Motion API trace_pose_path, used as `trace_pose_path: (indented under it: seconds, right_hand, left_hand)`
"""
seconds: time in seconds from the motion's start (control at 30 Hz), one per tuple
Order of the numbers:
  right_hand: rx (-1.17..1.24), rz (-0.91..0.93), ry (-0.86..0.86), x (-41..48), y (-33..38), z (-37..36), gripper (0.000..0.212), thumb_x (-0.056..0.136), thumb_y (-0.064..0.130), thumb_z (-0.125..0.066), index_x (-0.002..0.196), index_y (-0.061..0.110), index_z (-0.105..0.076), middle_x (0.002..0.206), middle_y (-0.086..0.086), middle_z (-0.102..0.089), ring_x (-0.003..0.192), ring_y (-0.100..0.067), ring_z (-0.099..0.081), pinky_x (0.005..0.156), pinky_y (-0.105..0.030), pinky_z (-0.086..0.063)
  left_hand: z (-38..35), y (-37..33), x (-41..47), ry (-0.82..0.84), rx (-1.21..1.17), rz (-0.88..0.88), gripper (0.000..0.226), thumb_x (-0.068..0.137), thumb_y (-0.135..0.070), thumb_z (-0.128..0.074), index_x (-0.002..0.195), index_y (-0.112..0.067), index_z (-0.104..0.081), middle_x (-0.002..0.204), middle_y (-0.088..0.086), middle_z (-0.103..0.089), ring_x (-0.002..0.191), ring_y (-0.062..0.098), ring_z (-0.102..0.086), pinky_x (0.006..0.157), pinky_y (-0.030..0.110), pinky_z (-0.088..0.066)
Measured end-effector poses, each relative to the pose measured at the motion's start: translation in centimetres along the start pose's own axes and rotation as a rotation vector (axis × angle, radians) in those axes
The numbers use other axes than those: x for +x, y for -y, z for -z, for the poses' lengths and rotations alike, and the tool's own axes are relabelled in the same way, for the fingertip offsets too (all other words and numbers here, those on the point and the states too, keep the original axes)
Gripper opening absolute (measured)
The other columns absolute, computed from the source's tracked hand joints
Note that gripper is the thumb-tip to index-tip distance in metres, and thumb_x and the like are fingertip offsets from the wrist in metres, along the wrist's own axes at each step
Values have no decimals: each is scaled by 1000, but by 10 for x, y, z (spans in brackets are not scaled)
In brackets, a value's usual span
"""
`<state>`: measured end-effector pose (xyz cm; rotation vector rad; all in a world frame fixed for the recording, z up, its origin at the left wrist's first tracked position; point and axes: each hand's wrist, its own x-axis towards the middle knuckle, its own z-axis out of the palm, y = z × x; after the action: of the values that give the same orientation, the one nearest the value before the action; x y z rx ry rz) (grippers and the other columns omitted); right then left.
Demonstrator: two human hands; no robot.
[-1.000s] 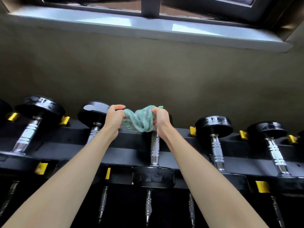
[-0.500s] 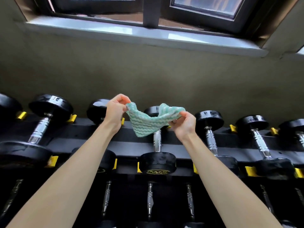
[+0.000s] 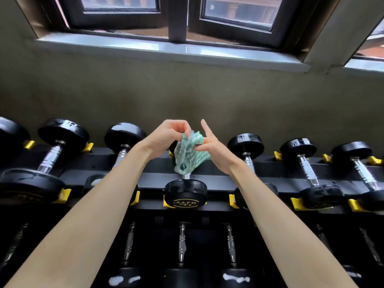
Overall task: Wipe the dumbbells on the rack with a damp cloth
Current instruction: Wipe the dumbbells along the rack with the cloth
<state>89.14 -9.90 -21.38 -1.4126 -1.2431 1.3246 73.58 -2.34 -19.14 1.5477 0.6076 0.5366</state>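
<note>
**Cloth.** The cloth [image 3: 190,155] is green and white, thin and limp. It hangs in folds and has no shape of its own. Judged light and soft; if damp, as the task states, it will cling and bunch. Best hold: gather it into a pad under the palm and fingers, leaving no loose tail to catch on the rack [image 3: 99,179].

**Dumbbells.** The dumbbells [image 3: 245,143] lie in a row on the rack's top tier, each seated in yellow cradles [image 3: 297,203]. The heads are glossy black and the handles ribbed chrome. Judged heavy and rigid, so wipe them in place. The gloss suggests a slick surface, so press firmly.

**Location.** The cloth is held in the air at the middle of the view. The centre dumbbell [image 3: 186,193] sits at the cloth's 6 o'clock. The lower hem hangs in front of that dumbbell's handle; contact cannot be confirmed.

**Left hand.** The left hand [image 3: 166,138] is at the cloth's 10 o'clock. Its fingers are curled and its fingertips pinch the cloth's upper edge.

**Right hand.** The right hand [image 3: 211,148] is at the cloth's 3 o'clock. The thumb clamps the cloth's upper right edge against the lower fingers. The index finger [image 3: 206,129] points straight to 12 o'clock, clear of the cloth.
</note>
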Motion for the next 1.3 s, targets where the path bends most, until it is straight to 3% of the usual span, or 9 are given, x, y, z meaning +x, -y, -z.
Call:
trace_pose_path:
  seconds: [0.07, 0.17, 0.3, 0.43, 0.6, 0.7, 0.87, 1.03, 1.3]
  right_hand:
    - [34, 10, 81, -7, 0, 1, 31, 76, 5, -53, 104, -2, -65, 128, -2, -56, 121, -10, -46, 103, -30, -29]
    - [87, 24, 60, -16, 2, -4, 24, 84, -4, -48, 100, 0, -66, 89, -3, -66, 85, -11, -59, 83, -25, -41]
    - [260, -8, -97, -12, -6, -3, 21, 94, 8, -49, 109, 4, -64, 100, -9, -68, 91, -21, -64, 82, -31, -51]
    - [356, -58, -203, -5, -8, 0, 20, 96, 9, -47, 109, 4, -61, 99, -13, -67, 84, -23, -66, 78, -36, -55]
    - [420, -110, -190, 6, -16, 11, 32, 83, -9, -37, 102, 6, -58, 102, -12, -67, 89, -26, -65, 83, -40, -52]
    - [431, -151, -144, 17, -31, 17, 36, 81, -2, -49, 116, 5, -58, 119, -14, -64, 103, -29, -63, 90, -43, -49]
    - [636, -182, -47, 39, -48, 30, 46, 83, 4, -59, 128, 0, -50, 123, -17, -61, 111, -31, -60, 94, -41, -49]
    - [287, -132, -464, 64, -61, 35, 30, 78, -11, -58, 96, 12, -53, 91, -6, -65, 82, -21, -63, 69, -32, -56]
    - [-126, -190, -287, 85, -108, -2, 25, 76, -2, -66, 87, 18, -56, 90, -2, -63, 85, -14, -58, 76, -29, -48]
  left_hand:
    - [-6, 0, -2, -13, -9, -9, 26, 60, 12, -44, 62, -12, -54, 57, -8, -57, 54, 6, -51, 55, 14, -42]
    - [-11, 5, -1, -158, 29, 11, 22, 60, 2, -53, 73, -16, -54, 70, -5, -54, 61, 6, -45, 59, 14, -40]
    - [-13, 5, -5, -314, 52, 260, 7, 89, -21, -61, 88, -19, -54, 87, 0, -58, 75, 11, -57, 66, 25, -49]
    - [-7, 12, -9, -164, -123, 424, 46, 89, -55, -48, 100, -12, -63, 92, 3, -70, 87, 18, -68, 73, 33, -55]
    - [0, 22, 5, -206, 6, 332, 27, 82, -4, -67, 106, -13, -58, 102, 6, -66, 85, 16, -65, 69, 29, -55]
    - [2, 23, 22, -176, -77, 290, 17, 88, -2, -59, 98, -14, -62, 96, 5, -65, 85, 18, -63, 79, 34, -53]
    - [8, 35, 49, -186, -40, 296, 19, 87, 0, -58, 100, -14, -62, 95, 5, -63, 79, 16, -62, 62, 21, -53]
    - [24, 76, 69, -415, -13, 484, 18, 90, -3, -51, 103, -13, -58, 100, 10, -64, 73, 15, -62, 72, 27, -53]
    - [26, 145, 50, -151, 100, 900, 25, 95, 3, -38, 113, -12, -48, 105, 13, -51, 80, 21, -57, 60, 34, -52]
